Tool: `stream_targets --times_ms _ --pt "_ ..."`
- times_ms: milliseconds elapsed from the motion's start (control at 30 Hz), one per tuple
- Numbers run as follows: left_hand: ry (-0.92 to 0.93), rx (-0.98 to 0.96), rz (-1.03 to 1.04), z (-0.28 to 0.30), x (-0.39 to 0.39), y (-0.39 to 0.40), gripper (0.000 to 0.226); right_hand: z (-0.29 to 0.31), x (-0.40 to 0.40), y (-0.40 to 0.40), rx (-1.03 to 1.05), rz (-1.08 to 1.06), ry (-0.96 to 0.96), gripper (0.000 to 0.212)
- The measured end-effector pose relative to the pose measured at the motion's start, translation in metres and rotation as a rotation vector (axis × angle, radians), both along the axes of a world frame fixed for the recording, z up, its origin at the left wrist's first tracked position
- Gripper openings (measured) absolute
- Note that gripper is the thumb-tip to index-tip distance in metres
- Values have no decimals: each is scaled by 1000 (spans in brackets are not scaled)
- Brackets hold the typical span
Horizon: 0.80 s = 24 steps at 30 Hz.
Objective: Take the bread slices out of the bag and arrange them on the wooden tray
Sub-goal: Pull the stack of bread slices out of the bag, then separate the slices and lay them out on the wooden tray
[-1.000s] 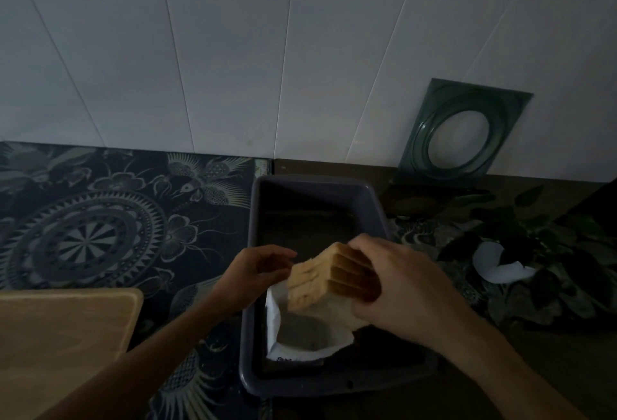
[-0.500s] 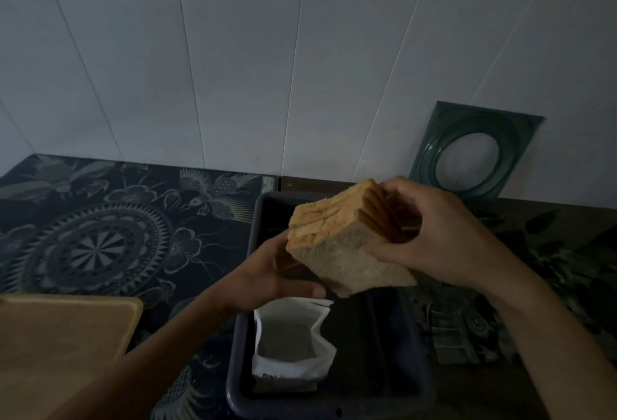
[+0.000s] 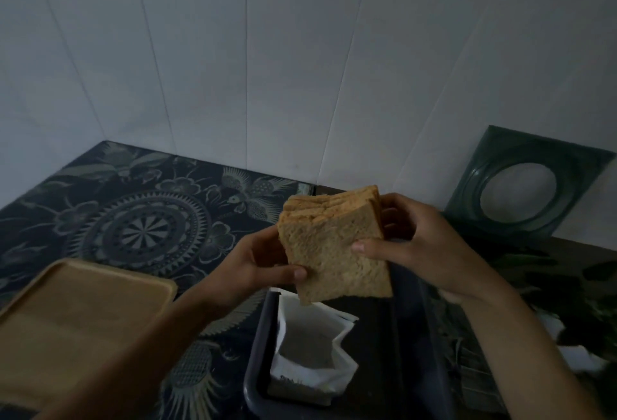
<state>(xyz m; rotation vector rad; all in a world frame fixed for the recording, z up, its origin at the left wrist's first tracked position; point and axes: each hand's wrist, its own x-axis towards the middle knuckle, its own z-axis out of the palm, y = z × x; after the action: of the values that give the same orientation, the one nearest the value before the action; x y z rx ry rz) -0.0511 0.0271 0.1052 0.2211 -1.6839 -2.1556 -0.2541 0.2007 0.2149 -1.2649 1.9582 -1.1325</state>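
Now that the bread slices (image 3: 334,249) have risen clear of the bag (image 3: 310,349) | we pinch them, right hand (image 3: 410,246) grip, left hand (image 3: 263,262) steadying | wooden tray (image 3: 83,312) bare.

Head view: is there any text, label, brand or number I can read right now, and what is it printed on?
No text can be read.
White bag in the dark tub: a small dark print near its lower edge, too small and blurred to read.
Bread stack, held in both hands: no marking.
Wooden tray: no marking.
Patterned cloth and green frame against the wall: ornament only, no lettering.
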Motion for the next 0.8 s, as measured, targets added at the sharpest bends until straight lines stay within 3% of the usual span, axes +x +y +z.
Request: stream_targets --times_ms 100,267,800 --pt "-20 16 17 -1 23 -16 53 -11 19 -20 13 -2 -68 71" --pt "-69 65 29 -1 73 -52 64 -30 61 -58 4 -1 -190 52" --pt "-326 272 3 -60 239 -172 56 -127 211 -197 194 -62 -530 66"
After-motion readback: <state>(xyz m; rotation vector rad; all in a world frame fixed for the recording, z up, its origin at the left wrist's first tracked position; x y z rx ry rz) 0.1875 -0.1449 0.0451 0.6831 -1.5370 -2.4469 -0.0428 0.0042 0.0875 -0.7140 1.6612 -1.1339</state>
